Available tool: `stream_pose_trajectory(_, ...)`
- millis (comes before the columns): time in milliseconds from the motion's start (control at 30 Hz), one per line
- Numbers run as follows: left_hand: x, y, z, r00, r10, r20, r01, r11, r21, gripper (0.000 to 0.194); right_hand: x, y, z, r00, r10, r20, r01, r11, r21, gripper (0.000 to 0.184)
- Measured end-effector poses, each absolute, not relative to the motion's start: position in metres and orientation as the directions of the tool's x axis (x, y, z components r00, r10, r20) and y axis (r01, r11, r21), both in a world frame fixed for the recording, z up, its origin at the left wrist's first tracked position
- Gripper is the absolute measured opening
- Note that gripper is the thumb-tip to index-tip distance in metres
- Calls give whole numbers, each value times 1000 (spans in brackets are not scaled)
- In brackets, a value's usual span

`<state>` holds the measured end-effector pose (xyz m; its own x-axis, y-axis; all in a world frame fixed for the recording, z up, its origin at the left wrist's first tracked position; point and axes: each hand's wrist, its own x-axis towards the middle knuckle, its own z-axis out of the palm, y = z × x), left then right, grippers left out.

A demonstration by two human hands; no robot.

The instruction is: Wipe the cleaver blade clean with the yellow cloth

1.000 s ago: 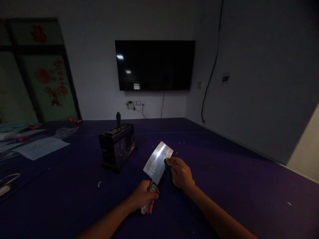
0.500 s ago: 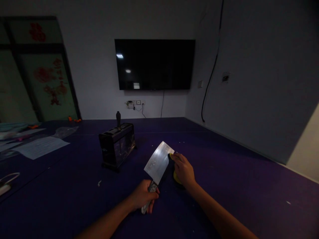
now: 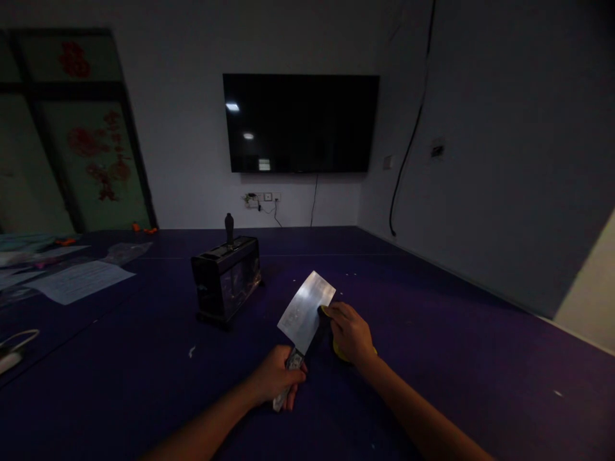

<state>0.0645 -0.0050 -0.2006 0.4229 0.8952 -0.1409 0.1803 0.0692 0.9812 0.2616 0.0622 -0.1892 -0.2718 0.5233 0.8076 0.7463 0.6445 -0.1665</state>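
My left hand [image 3: 275, 379] is closed round the handle of a cleaver [image 3: 304, 310], whose broad shiny blade tilts up and away over the dark purple table [image 3: 432, 333]. My right hand [image 3: 350, 333] is closed on a yellow sponge [image 3: 339, 351] and presses it against the blade's right edge, on the side turned away from me. Only slivers of the sponge show past the fingers.
A black knife block [image 3: 225, 278] with one dark handle sticking up stands just left of the blade. Papers [image 3: 79, 280] and plastic lie at the table's far left, a white cable [image 3: 14, 346] at the left edge. A wall-mounted TV [image 3: 300, 123] hangs behind.
My right hand slid the sponge up toward the blade's far end, then back down toward the handle. The left hand kept the cleaver almost still.
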Motion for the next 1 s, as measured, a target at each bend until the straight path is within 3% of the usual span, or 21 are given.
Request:
stream_pose_trajectory(300, 62, -3, -203, 462, 872, -164, 196, 80, 977, 23, 268, 69, -189, -152, 553, 819, 810, 545, -218, 37)
stream_pose_trajectory(533, 64, -2, -206, 445, 882, -158, 171, 90, 981, 25, 265, 67, -186, -188, 603, 775, 759, 590, -275, 38)
stream_pose_trajectory(1000, 66, -2, -204, 414, 895, -167, 166, 106, 980, 22, 258, 60, -188, -269, 601, 753, 730, 637, -248, 35)
